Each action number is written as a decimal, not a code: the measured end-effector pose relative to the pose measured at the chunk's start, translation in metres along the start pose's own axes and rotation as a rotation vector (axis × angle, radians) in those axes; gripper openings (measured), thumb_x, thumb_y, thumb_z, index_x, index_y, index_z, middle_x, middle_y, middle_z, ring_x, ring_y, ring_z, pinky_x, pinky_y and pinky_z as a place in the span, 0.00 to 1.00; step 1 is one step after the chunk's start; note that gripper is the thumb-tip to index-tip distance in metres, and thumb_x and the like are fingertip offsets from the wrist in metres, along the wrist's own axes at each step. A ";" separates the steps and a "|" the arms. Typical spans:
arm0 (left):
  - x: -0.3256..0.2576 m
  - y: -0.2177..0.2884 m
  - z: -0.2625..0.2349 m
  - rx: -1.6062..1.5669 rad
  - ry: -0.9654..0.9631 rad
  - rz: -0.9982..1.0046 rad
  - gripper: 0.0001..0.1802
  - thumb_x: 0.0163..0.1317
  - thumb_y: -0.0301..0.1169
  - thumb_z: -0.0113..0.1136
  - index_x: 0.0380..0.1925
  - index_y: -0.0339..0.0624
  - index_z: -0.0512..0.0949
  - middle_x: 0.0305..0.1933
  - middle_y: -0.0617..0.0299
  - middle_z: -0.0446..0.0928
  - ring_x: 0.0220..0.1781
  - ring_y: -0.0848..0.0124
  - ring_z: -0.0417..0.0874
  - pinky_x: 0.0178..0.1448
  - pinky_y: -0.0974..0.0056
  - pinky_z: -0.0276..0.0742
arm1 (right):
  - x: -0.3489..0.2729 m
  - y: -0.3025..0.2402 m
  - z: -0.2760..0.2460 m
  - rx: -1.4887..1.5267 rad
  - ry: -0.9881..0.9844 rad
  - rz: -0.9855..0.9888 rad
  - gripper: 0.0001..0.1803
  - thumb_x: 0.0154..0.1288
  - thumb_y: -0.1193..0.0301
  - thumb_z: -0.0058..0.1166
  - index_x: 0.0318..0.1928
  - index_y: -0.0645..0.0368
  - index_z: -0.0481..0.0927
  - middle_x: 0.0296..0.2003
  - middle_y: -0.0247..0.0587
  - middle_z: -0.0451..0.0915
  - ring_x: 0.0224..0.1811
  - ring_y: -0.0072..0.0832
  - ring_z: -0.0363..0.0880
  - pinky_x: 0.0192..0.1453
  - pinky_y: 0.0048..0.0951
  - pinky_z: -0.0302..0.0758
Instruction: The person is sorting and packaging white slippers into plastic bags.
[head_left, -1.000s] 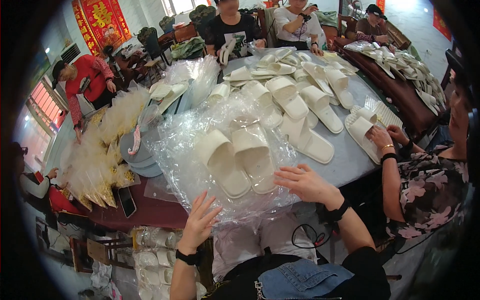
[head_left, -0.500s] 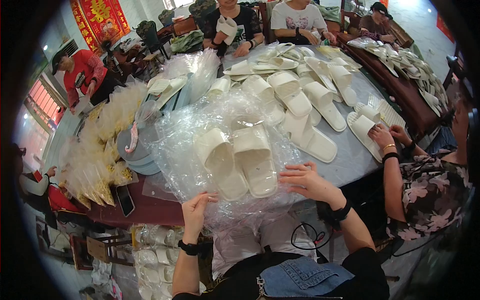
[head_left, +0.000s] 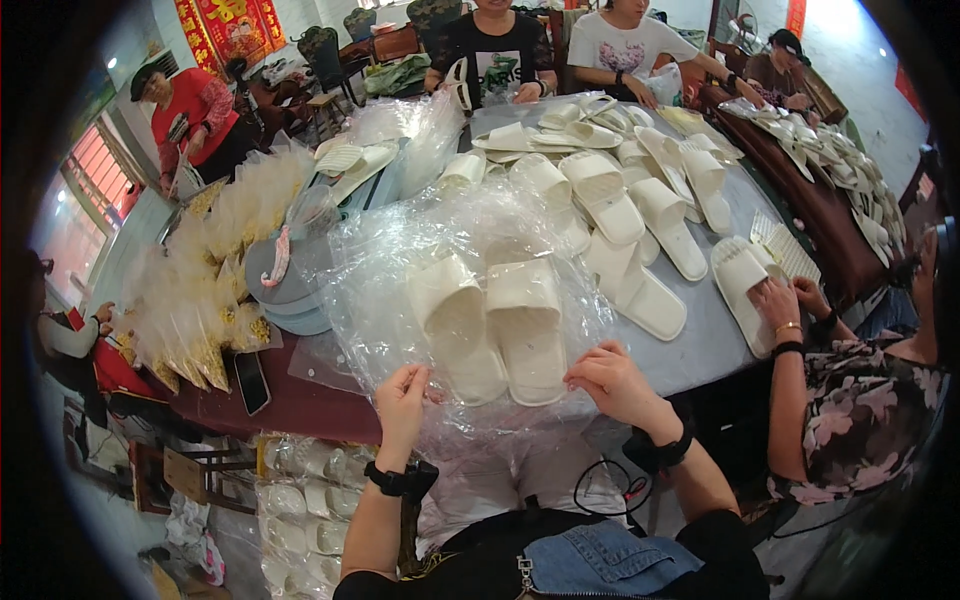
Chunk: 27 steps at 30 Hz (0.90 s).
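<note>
Well, the left hand pinches the near edge of a clear plastic bag, and the right hand has its bent fingers closed on the bag's other side. Between those fingertips and just beyond them, a pair of white slippers lies side by side, in or under the film; I can't tell which.

- Red wall poster, upper left: bore 1 big gold character; red side strips had smaller gold ones.
- Black T-shirt, across table: showed 1 line of pale capitals.
- Red sheet, far right: was unreadable.
</note>
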<state>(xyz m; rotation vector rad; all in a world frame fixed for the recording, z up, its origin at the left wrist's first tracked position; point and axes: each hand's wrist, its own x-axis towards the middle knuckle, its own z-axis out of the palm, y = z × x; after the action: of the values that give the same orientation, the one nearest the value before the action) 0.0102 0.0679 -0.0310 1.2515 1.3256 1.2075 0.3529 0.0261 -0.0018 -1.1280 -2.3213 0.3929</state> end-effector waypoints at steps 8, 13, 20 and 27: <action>0.009 -0.004 -0.003 0.004 0.054 0.004 0.09 0.73 0.25 0.55 0.41 0.31 0.82 0.28 0.60 0.82 0.23 0.73 0.83 0.28 0.68 0.79 | 0.031 -0.004 0.013 0.179 0.262 0.320 0.05 0.67 0.78 0.54 0.42 0.66 0.76 0.50 0.55 0.75 0.49 0.53 0.78 0.54 0.48 0.75; 0.011 -0.004 -0.002 0.620 0.124 0.197 0.13 0.64 0.28 0.61 0.47 0.35 0.80 0.31 0.46 0.83 0.27 0.56 0.85 0.33 0.57 0.77 | 0.042 0.004 0.032 -0.147 0.277 0.324 0.08 0.67 0.74 0.56 0.42 0.68 0.75 0.48 0.61 0.75 0.49 0.58 0.77 0.53 0.48 0.76; -0.018 0.042 0.011 1.050 0.208 0.926 0.24 0.58 0.22 0.61 0.57 0.38 0.75 0.60 0.48 0.76 0.66 0.46 0.76 0.71 0.40 0.65 | 0.053 -0.001 0.040 -0.149 0.147 0.577 0.10 0.69 0.69 0.54 0.41 0.65 0.75 0.41 0.59 0.79 0.42 0.58 0.81 0.47 0.52 0.79; -0.032 0.029 0.040 1.103 -0.328 1.024 0.31 0.55 0.30 0.71 0.61 0.43 0.76 0.69 0.49 0.73 0.74 0.56 0.71 0.78 0.34 0.51 | 0.064 0.001 0.030 -0.136 0.191 0.517 0.11 0.71 0.67 0.52 0.39 0.64 0.76 0.36 0.59 0.83 0.39 0.58 0.83 0.44 0.53 0.80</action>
<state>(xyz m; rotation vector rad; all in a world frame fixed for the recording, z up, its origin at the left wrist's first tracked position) 0.0547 0.0388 -0.0060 3.0152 1.0781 0.7267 0.3039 0.0763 -0.0060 -1.7545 -1.8949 0.2956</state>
